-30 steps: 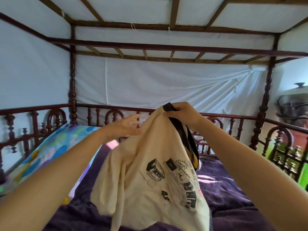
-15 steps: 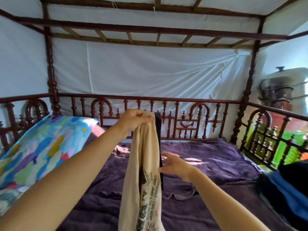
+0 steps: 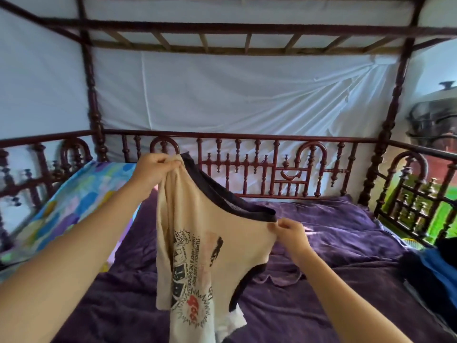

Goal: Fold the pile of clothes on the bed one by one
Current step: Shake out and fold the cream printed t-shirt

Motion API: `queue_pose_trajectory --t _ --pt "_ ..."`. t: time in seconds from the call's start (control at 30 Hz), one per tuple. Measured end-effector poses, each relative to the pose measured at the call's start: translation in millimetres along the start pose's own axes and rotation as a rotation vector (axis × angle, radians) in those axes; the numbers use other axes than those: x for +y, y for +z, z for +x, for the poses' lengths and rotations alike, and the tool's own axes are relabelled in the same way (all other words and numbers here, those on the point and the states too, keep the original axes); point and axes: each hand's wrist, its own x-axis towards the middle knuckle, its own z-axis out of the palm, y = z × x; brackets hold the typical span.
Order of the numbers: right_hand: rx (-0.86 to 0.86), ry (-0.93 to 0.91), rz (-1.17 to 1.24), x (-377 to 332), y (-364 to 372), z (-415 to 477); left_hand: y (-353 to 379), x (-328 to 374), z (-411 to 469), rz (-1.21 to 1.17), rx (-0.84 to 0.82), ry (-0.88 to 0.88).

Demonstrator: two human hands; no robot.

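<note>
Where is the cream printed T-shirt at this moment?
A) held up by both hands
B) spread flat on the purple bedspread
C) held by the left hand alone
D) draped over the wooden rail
A: the left hand grips the cream T-shirt at its top while the right hand pinches it lower down by the dark trim.

The cream shirt (image 3: pixel 210 233) runs off the bottom edge of the frame, its hem unseen, and folds swallow half its print. At the lower right, dark and blue clothes (image 3: pixel 440 268) are cut by the edge; the pots (image 3: pixel 435 125) above them are blurred.
</note>
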Motion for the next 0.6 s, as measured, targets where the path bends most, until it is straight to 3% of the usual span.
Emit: queue_pose_trajectory --t 0.13,0.17,0.27,0.33,0.6 --pt "-0.088 -0.189 -0.006 -60 -1 2 -1 -22 -10 0.549 0.021 -0.087" --pt "-0.146 -0.234 -0.040 -73 5 0 5 -20 -16 0.554 -0.067 -0.037" --pt "-0.323 -0.292 -0.143 -102 28 -8 33 4 -41 0.321 -0.548 0.101" --pt "-0.365 -0.310 -0.186 -110 40 -11 52 16 -53 0.228 -0.688 0.093" --pt "-0.309 -0.222 -0.001 -88 29 -11 79 18 -60 0.195 -0.514 0.208"
